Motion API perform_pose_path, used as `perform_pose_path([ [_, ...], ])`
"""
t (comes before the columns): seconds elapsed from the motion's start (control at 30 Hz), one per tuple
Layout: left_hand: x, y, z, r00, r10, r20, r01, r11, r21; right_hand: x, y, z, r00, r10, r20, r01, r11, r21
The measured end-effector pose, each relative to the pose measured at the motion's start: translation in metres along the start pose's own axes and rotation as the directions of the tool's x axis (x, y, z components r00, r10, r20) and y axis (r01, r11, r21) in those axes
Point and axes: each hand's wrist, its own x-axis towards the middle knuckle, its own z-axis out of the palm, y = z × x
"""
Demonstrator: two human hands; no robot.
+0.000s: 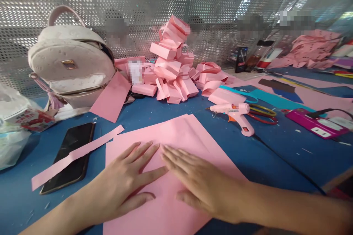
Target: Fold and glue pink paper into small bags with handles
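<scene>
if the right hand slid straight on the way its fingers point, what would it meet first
Most likely the fingertips of the left hand, just ahead of the right hand on the flat pink paper sheet, though the exact gap between them is unclear.

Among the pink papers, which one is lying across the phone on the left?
The narrow strip slants across the phone. The wide sheets lie under the left hand and right hand; another piece is by the backpack, off the phone.

Pink paper [176, 130], blue tabletop [289, 143]
</scene>
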Motion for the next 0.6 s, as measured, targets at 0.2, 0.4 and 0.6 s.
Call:
perform_pose_path([
  [0.2, -0.001, -0.002, 0.002, 0.999, -0.029, -0.022, 0.029, 0.999, -0.013, 0.006, 0.053, 0.001, 0.984, 0.103, -0.148, -0.129, 0.976, -0.178],
  [0.4, -0.002, -0.001, 0.003, 1.0, -0.026, -0.005, 0.026, 1.0, 0.006, 0.014, 0.076, -0.006, 0.952, 0.182, -0.245, -0.251, 0.923, -0.292],
  [0.6, -0.002, 0.0, 0.002, 0.999, -0.029, -0.016, 0.029, 1.0, 0.007, 0.017, 0.073, -0.011, 0.941, 0.198, -0.275, -0.292, 0.884, -0.365],
])
